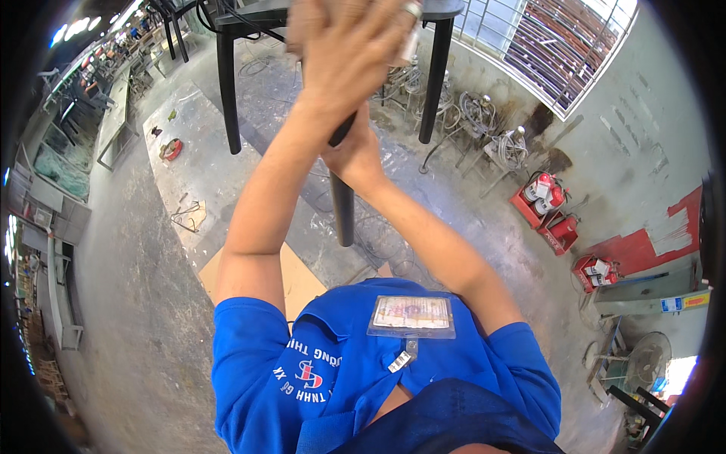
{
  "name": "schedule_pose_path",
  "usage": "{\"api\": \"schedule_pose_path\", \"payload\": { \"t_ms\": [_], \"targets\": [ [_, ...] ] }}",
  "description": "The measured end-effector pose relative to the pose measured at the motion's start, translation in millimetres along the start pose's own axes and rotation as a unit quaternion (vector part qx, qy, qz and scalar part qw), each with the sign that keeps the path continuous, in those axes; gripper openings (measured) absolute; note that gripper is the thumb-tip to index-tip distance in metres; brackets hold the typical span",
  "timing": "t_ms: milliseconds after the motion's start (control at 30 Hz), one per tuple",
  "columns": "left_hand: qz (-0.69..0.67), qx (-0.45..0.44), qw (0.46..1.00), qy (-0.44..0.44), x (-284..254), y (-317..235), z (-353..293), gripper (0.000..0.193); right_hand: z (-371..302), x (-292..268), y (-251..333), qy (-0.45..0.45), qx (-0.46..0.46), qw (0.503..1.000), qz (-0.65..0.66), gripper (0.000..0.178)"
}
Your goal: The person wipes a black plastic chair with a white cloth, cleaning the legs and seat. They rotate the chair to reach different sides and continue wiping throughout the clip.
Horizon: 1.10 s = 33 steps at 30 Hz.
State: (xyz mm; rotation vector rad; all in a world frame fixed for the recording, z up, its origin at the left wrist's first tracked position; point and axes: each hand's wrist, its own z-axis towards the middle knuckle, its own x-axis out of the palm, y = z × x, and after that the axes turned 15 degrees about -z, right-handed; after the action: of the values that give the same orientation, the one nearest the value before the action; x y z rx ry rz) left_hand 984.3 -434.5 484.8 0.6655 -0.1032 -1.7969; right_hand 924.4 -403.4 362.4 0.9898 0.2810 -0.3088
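A black chair (261,23) stands at the top of the view, its dark legs pointing down. My right hand (354,155) is wrapped round the middle leg (342,212), below my left hand. My left hand (344,64) crosses above it, in front of the chair, with a ring on one finger. Motion smears its fingers, and the upper ones run out of the frame. Something pale (409,49) shows at that hand's edge; whether it is held I cannot tell. The left hand and forearm hide the upper part of the middle leg.
Coiled hoses on metal stands (507,147) line the right wall. Red fire extinguishers (543,191) stand beyond them, near a fan (649,359). A red tape-like ring (172,149) and thin wires (187,217) lie on floor sheeting at left. Workbenches (117,121) stand farther left.
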Motion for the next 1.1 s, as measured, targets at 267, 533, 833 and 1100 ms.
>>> {"api": "schedule_pose_path", "payload": {
  "t_ms": [267, 533, 833, 1100],
  "targets": [
    [0.018, 0.098, 0.947, 0.306, 51, -51, 49, 0.043, -2, 4, -25, 0.096, -0.152, 0.983, -0.023, 0.050],
    [-0.594, -0.195, 0.763, -0.163, -41, -78, -85, 0.039, -54, -30, -71, 0.240, 0.082, 0.957, 0.144, 0.039],
    [-0.599, -0.590, 0.540, -0.009, -17, -121, -191, 0.034, -27, -99, -95, 0.285, 0.121, 0.912, 0.269, 0.023],
    [-0.746, -0.525, 0.409, 0.017, -5, -126, -199, 0.039, -48, -89, -68, 0.254, 0.136, 0.929, 0.233, 0.019]
  ]
}}
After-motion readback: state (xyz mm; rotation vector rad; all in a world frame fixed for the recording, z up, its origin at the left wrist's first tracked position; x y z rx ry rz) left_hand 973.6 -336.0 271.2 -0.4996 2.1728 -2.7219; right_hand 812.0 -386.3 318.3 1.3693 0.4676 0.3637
